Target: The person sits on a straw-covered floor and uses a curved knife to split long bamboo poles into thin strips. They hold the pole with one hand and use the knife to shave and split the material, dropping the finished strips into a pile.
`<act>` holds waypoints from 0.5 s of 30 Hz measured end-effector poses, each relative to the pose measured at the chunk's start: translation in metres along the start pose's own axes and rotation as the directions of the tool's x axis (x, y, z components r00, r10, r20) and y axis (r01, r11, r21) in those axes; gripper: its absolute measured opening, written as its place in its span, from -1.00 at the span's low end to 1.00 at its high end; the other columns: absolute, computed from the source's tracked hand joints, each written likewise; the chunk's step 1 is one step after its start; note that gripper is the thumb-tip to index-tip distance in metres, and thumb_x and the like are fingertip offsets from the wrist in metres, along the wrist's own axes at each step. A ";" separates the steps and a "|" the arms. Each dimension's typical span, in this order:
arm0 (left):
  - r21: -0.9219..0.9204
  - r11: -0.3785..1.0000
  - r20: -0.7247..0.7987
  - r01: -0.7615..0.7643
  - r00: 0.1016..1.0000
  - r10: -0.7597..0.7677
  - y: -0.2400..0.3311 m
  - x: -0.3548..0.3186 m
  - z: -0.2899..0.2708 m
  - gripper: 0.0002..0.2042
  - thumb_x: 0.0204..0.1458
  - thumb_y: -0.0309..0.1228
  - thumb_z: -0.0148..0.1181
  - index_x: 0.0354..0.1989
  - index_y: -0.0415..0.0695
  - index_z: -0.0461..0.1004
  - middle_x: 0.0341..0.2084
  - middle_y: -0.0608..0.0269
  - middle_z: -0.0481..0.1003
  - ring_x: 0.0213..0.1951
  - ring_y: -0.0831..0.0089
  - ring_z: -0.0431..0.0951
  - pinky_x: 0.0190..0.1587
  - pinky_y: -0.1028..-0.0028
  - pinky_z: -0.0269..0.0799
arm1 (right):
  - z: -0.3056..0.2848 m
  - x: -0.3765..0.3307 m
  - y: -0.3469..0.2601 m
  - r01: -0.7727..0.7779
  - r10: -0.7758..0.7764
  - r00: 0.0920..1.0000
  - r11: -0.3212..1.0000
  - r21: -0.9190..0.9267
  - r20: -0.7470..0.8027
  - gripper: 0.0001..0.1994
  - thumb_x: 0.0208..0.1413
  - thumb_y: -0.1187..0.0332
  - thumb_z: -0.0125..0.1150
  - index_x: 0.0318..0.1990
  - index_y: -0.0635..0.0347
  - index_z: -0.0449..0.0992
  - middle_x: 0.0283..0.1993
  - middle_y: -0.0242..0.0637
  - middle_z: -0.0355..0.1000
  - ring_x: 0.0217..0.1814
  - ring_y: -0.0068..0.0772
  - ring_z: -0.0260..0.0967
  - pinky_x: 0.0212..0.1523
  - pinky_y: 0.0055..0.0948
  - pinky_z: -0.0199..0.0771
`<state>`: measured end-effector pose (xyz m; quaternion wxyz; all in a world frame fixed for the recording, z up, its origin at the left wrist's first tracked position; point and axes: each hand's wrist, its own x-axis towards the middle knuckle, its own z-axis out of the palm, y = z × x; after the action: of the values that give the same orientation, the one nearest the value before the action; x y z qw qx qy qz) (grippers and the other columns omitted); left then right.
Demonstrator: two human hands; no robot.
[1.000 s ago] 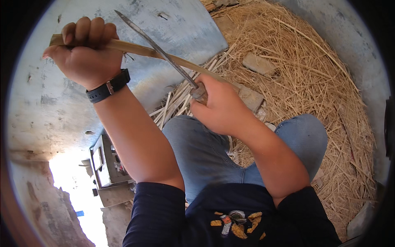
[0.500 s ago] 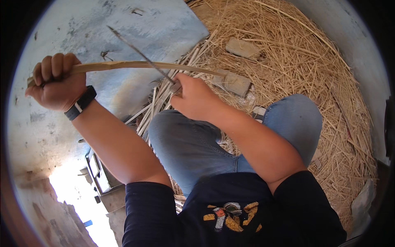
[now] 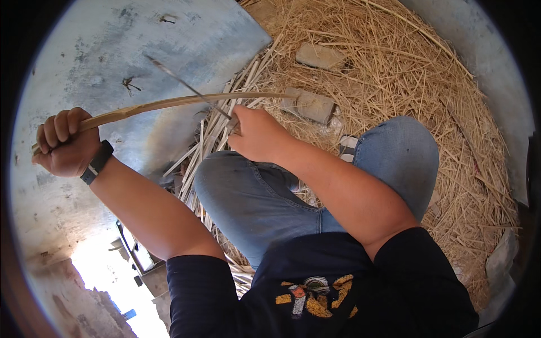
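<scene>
A long bamboo strip (image 3: 169,105) is gripped at its near end in the fisted left hand (image 3: 65,141); the right hand (image 3: 256,134) is closed on a knife (image 3: 189,87) laid across its middle. Many split slivers (image 3: 217,132) are piled by the knee (shavings cover the ground), so shaving is judged partway through.

Straw-strewn floor (image 3: 428,73), pale blue-grey slab (image 3: 112,62) on the left, flat stones (image 3: 320,55), bright sunlight below.
</scene>
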<state>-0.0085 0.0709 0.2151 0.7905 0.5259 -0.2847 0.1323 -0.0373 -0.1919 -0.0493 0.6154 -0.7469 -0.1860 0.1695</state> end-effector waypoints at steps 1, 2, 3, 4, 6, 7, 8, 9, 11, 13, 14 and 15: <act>-0.054 0.998 0.098 0.040 0.995 -0.035 -0.001 0.000 -0.001 -0.43 0.21 0.27 -0.13 -0.75 0.18 0.23 -0.83 0.64 0.08 -0.75 0.66 0.03 -0.61 0.58 0.01 | -0.001 -0.001 -0.004 0.027 -0.027 0.999 1.000 -0.011 0.023 -0.68 0.00 0.34 0.22 -0.12 0.34 0.45 -0.27 -0.05 0.54 -0.26 -0.07 0.55 -0.17 -0.20 0.54; -0.075 0.994 0.154 0.076 0.986 -0.064 -0.001 0.001 -0.001 -0.49 0.19 0.17 -0.03 -0.75 0.19 0.25 -0.84 0.66 0.09 -0.75 0.68 0.04 -0.59 0.58 0.04 | 0.001 0.001 0.008 0.075 -0.074 0.997 0.997 0.029 -0.023 -0.68 0.01 0.33 0.23 -0.12 0.36 0.44 -0.27 -0.03 0.53 -0.27 -0.04 0.54 -0.18 -0.20 0.54; -0.095 0.989 0.210 0.113 0.973 -0.091 0.000 0.003 -0.003 -0.53 0.17 0.07 0.06 -0.76 0.20 0.26 -0.84 0.69 0.10 -0.75 0.69 0.04 -0.58 0.59 0.06 | 0.003 0.004 0.022 -0.013 0.014 0.999 0.999 0.036 -0.037 -0.67 0.02 0.33 0.24 -0.11 0.37 0.44 -0.26 -0.02 0.53 -0.26 -0.04 0.54 -0.17 -0.19 0.55; -0.113 0.982 0.265 0.150 0.957 -0.116 0.001 0.004 -0.005 -0.56 0.15 -0.02 0.15 -0.77 0.21 0.27 -0.84 0.71 0.11 -0.75 0.70 0.05 -0.56 0.60 0.08 | 0.006 0.009 0.037 -0.100 0.102 0.994 0.994 0.044 -0.049 -0.66 0.02 0.33 0.24 -0.11 0.38 0.44 -0.26 0.00 0.53 -0.25 -0.03 0.55 -0.16 -0.19 0.55; -0.149 0.968 0.271 0.203 0.950 -0.158 0.004 0.004 -0.012 -0.61 0.07 -0.11 0.25 -0.76 0.23 0.30 -0.84 0.72 0.12 -0.75 0.71 0.05 -0.54 0.59 0.11 | 0.007 0.013 0.069 -0.262 0.260 0.964 0.965 -0.028 -0.056 -0.63 0.02 0.34 0.23 -0.06 0.41 0.44 -0.18 0.07 0.53 -0.16 0.01 0.55 -0.10 -0.17 0.55; -0.165 0.960 0.278 0.228 0.944 -0.176 0.006 0.005 -0.012 -0.63 0.03 -0.15 0.30 -0.76 0.23 0.31 -0.84 0.73 0.12 -0.75 0.71 0.05 -0.54 0.59 0.12 | 0.005 0.014 0.084 -0.334 0.329 0.943 0.937 -0.106 -0.058 -0.61 0.02 0.35 0.21 -0.02 0.43 0.44 -0.11 0.13 0.53 -0.09 0.06 0.55 -0.04 -0.16 0.54; -0.173 0.953 0.266 0.247 0.944 -0.197 0.006 -0.001 -0.014 -0.63 0.01 -0.09 0.27 -0.77 0.23 0.31 -0.84 0.72 0.11 -0.75 0.70 0.06 -0.53 0.57 0.14 | 0.002 0.011 0.080 -0.405 0.402 0.914 0.895 -0.188 -0.056 -0.58 0.02 0.36 0.20 0.03 0.46 0.44 -0.05 0.19 0.54 -0.02 0.10 0.55 0.02 -0.14 0.54; -0.137 0.967 0.230 0.213 0.957 -0.178 0.008 -0.002 -0.017 -0.64 0.01 -0.09 0.24 -0.77 0.23 0.31 -0.84 0.72 0.11 -0.74 0.70 0.07 -0.53 0.57 0.15 | 0.001 0.010 0.074 -0.411 0.407 0.912 0.907 -0.092 -0.054 -0.58 0.03 0.36 0.19 0.03 0.46 0.44 -0.05 0.20 0.53 -0.02 0.11 0.55 0.02 -0.14 0.54; -0.062 0.989 0.159 0.138 0.979 -0.126 0.013 -0.001 -0.024 -0.66 0.00 -0.09 0.19 -0.77 0.23 0.32 -0.84 0.72 0.11 -0.74 0.70 0.08 -0.53 0.56 0.16 | 0.000 0.012 0.056 -0.407 0.413 0.909 0.908 0.094 -0.053 -0.58 0.03 0.36 0.19 0.02 0.47 0.44 -0.05 0.23 0.53 -0.01 0.13 0.54 0.02 -0.13 0.54; -0.061 0.991 0.174 0.117 0.979 -0.105 0.010 0.008 -0.023 -0.66 0.01 -0.11 0.08 -0.80 0.23 0.29 -0.85 0.71 0.11 -0.75 0.68 0.08 -0.55 0.58 0.14 | 0.015 0.016 0.048 -0.139 0.148 0.980 0.987 0.078 -0.136 -0.65 0.01 0.35 0.24 -0.09 0.41 0.44 -0.21 0.06 0.54 -0.19 -0.03 0.56 -0.17 -0.18 0.54; -0.047 0.993 0.156 0.105 0.983 -0.096 0.009 0.009 -0.020 -0.63 0.04 -0.10 0.06 -0.82 0.23 0.28 -0.86 0.71 0.11 -0.77 0.68 0.08 -0.57 0.58 0.13 | 0.016 0.013 0.034 -0.073 0.079 0.992 0.995 0.065 -0.095 -0.65 0.01 0.35 0.24 -0.09 0.41 0.43 -0.24 0.05 0.55 -0.21 -0.02 0.56 -0.18 -0.17 0.54; -0.029 0.995 0.135 0.095 0.987 -0.090 0.009 0.009 -0.021 -0.60 0.07 -0.10 0.04 -0.83 0.23 0.27 -0.88 0.70 0.11 -0.79 0.68 0.07 -0.59 0.58 0.12 | 0.012 0.007 0.009 -0.007 0.010 0.999 0.998 0.059 -0.048 -0.65 0.01 0.36 0.24 -0.09 0.41 0.43 -0.26 0.04 0.55 -0.23 -0.02 0.56 -0.19 -0.17 0.53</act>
<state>0.0000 0.0926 0.2214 0.7840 0.5323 -0.3146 0.0549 -0.0365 -0.1798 -0.0610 0.6409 -0.7330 -0.1629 0.1594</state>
